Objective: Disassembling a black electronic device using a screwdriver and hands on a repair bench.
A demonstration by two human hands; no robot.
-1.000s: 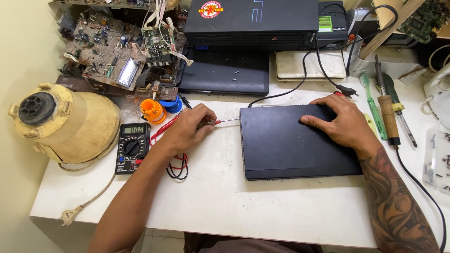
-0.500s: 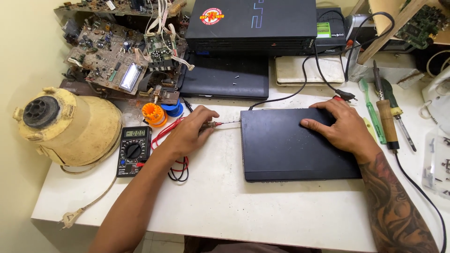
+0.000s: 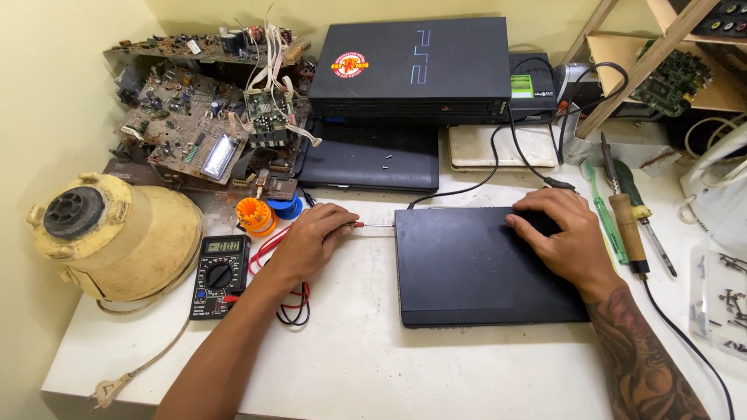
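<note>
Black flat box lies in the middle of your white table, its near edge close to you. Your right hand rests flat and open on its far right corner, grasping nothing. Your left hand sits just left of the box, fingers closed round a thin red-handled screwdriver whose metal tip touches the box's left side.

Left of that hand, a black multimeter lies flat, its red and black leads looped beside your wrist. Further left stands a yellowed motor housing, its cord and plug trailing toward the near edge. On the right lie a wooden-handled soldering iron and a green screwdriver; at the right edge a clear tray holds small dark screws.

Beyond your left hand sit an orange spool and a blue one. Further back lie a dark slim case with a few screws on it, a pile of bare circuit boards, and a large black console against the wall.
</note>
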